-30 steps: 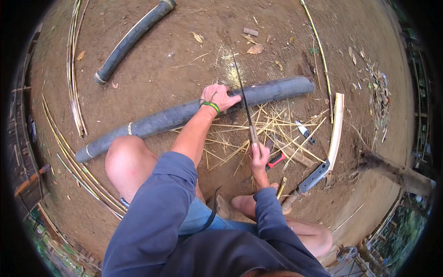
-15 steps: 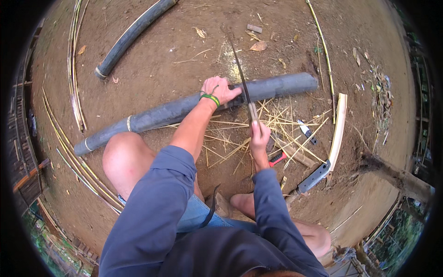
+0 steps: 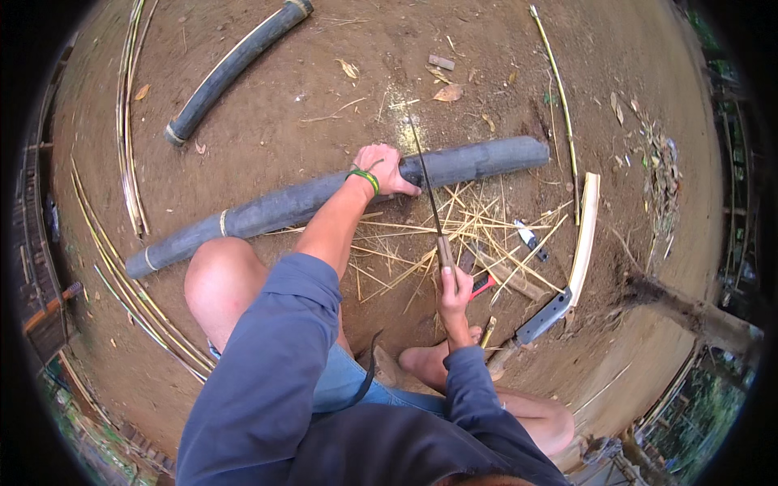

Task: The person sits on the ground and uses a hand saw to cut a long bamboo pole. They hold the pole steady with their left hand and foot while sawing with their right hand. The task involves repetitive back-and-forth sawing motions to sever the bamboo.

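A long dark bamboo pole (image 3: pixel 279 202) lies slantwise on the ground in front of me, its left part by my bent left knee. My left hand (image 3: pixel 384 169) is clamped over its upper side, thumb toward me and fingertips hidden behind the pole. In my right hand (image 3: pixel 455 293) is the light handle of a handsaw (image 3: pixel 429 190). Its thin blade crosses the pole just right of my left thumb and points away from me. Pale sawdust (image 3: pixel 408 125) is scattered on the soil behind that spot.
Thin split strips (image 3: pixel 397 259) litter the near side of the pole. A dark-bladed machete (image 3: pixel 545 316), a split bamboo piece (image 3: pixel 585 235), a small knife (image 3: pixel 531 239) and a red-handled tool (image 3: pixel 481 285) lie to the right. Another bamboo length (image 3: pixel 231 73) rests at the far left.
My right hand has drawn the saw back toward me, so less blade reaches beyond the pole. My left hand keeps its place on the pole; the view has shifted slightly.
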Demonstrator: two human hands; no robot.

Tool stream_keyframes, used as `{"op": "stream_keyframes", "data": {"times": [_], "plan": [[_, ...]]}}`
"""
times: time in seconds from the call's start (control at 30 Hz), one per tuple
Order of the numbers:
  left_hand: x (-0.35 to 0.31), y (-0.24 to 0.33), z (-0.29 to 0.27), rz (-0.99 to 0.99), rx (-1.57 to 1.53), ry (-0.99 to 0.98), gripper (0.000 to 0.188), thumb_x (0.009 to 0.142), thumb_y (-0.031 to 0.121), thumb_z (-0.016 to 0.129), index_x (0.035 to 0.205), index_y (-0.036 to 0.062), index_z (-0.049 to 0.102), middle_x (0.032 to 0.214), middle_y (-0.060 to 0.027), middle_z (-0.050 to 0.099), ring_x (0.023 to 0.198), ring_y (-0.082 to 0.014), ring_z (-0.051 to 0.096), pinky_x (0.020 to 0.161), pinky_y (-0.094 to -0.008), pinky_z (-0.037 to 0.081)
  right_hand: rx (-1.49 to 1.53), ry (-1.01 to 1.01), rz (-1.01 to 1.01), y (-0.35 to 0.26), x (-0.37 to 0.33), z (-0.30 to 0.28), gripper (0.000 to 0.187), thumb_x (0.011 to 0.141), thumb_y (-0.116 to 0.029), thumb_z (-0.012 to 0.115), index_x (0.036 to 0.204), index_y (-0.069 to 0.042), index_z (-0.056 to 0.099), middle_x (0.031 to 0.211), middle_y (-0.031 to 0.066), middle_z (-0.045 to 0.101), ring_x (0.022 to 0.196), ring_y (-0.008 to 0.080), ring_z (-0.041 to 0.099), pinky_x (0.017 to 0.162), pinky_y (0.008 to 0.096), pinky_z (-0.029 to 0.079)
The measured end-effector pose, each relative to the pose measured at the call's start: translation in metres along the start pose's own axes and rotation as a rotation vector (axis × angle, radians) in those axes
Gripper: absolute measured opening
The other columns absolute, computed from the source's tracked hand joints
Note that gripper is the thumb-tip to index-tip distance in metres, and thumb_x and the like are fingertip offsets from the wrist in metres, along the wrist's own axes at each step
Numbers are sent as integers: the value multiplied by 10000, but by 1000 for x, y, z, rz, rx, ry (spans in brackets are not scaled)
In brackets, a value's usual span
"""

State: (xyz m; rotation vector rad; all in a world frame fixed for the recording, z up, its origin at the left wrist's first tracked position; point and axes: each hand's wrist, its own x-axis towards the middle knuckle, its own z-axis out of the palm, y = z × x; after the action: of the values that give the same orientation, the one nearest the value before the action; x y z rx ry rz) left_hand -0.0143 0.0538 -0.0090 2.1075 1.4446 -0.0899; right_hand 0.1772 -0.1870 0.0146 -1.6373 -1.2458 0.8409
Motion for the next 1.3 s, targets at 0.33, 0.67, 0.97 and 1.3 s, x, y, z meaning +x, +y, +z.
{"op": "stream_keyframes", "data": {"times": [0.33, 0.67, 0.97, 1.3], "plan": [[1, -5, -6, -5, -47, -7, 783, 506, 734, 817, 852, 33, 772, 857, -228, 733, 861, -396, 716, 827, -472, 563, 46, -58, 108, -4, 14, 12, 321, 996, -219, 614, 781, 19, 610, 553, 47, 424, 524, 120, 388, 490, 360, 304], [-13, 16, -2, -91, -59, 78, 725, 565, 572, 859, 1033, 40, 707, 1113, -194, 722, 1030, -361, 701, 920, -455, 559, 91, -74, 187, -4, 98, 41, 414, 1023, -271, 571, 749, 39, 560, 555, 64, 412, 547, 128, 373, 513, 384, 306], [-15, 6, -9, -105, -108, 25, 700, 553, 514, 854, 1068, 62, 713, 1111, -146, 728, 1058, -352, 689, 948, -453, 547, -24, -121, 225, -20, -25, -34, 323, 985, -206, 619, 774, 38, 617, 554, 57, 435, 517, 108, 414, 497, 348, 312], [-13, 14, 0, -113, -93, 24, 711, 548, 509, 853, 1090, 73, 708, 1132, -148, 705, 1059, -342, 687, 954, -448, 550, -166, -77, 104, -42, 48, 10, 323, 992, -225, 608, 799, 33, 628, 583, 145, 477, 505, 208, 463, 516, 399, 344]]}}
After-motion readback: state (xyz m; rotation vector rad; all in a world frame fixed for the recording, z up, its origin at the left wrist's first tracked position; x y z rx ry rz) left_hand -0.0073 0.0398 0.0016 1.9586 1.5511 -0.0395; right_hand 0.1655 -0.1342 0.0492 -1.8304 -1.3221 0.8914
